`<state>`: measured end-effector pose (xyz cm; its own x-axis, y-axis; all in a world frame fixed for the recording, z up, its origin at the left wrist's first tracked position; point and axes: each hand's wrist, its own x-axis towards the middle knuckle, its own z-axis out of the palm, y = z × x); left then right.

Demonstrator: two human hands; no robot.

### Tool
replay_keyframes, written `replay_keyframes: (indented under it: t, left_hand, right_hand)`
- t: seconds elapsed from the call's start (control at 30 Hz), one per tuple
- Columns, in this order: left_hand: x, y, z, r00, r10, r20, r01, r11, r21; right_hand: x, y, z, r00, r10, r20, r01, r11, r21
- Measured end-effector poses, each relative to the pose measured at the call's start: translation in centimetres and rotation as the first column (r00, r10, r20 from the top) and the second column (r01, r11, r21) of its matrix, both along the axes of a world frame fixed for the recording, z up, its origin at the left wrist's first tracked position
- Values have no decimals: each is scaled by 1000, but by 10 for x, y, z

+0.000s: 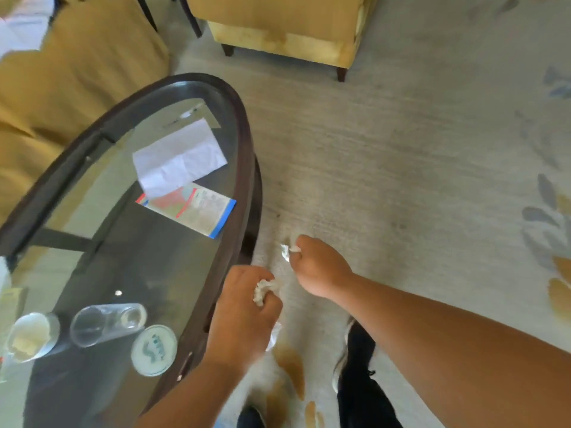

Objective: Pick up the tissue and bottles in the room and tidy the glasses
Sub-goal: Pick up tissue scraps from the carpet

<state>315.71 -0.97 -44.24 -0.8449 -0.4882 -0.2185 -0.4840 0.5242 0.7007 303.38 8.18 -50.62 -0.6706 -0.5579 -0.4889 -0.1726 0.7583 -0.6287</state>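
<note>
The table (245,143) has a dark brown rim around smoky grey glass. On the table lie a white paper (180,157), a leaflet (190,210) in red, cream and blue, a white round coaster (154,350) with a green mark and a clear glass (106,324). Behind the table the sofa (68,81) and the armchair (278,13) are mustard yellow, the armchair's legs dark brown. Beside the table the carpet (386,149) is pale grey with blue-grey and gold leaves. The tissue (264,292) in the left hand (242,316) and the second tissue (286,250) in the right hand (321,264) are white.
</note>
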Motion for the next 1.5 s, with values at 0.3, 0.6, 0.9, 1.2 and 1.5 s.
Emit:
replay_keyframes:
  t: [0.3,0.6,0.9,1.2,1.5]
  left_hand:
    - [-71,7,-14,1000,16,-1,-16,1000,-4]
    - [-105,-15,-25,999,47,-12,-46,997,56]
    - [-125,-45,-48,1000,6,-31,-3,995,97]
    - [-146,-27,-162,985,157,68,-165,977,134]
    - [-149,-25,-265,958,271,97,-279,957,76]
  right_hand:
    - [-59,5,-19,991,126,37,-128,990,65]
    - [-94,-20,-19,990,142,23,-144,987,77]
    - [-118,-45,-45,989,147,-4,-146,985,88]
    - [-117,-46,-200,958,273,82,-282,951,130]
    - [-112,-49,-302,911,399,104,-412,882,227]
